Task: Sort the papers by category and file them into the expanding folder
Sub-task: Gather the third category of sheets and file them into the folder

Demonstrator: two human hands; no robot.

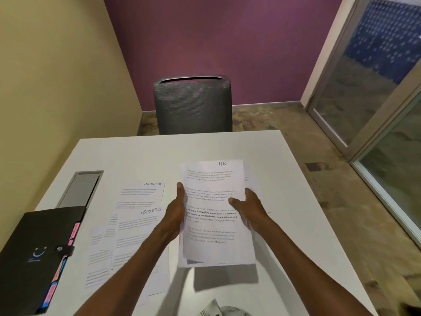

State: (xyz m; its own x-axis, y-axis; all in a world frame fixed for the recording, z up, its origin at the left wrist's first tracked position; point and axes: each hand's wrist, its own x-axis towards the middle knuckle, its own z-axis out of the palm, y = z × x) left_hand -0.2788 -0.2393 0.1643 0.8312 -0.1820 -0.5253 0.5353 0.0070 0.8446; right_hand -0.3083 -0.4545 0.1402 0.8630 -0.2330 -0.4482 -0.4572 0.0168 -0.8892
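Observation:
A stack of printed papers [214,247], its top sheet marked "HR" by hand, is held up above the white table [284,179]. My left hand [175,215] grips the stack's left edge with the thumb on top. My right hand [248,210] holds the right edge, thumb pressed on the page. Left of the stack, several sheets lie spread on the table; two of them are marked "SPORTS" [141,197]. The black expanding folder [34,258] lies shut at the near left corner, with pink, orange and blue tabs along its right side.
A grey mesh chair [193,103] stands at the table's far side. A grey cable hatch [79,190] sits in the table's left part. A crumpled cloth or paper [218,310] shows at the near edge. A glass door is on the right.

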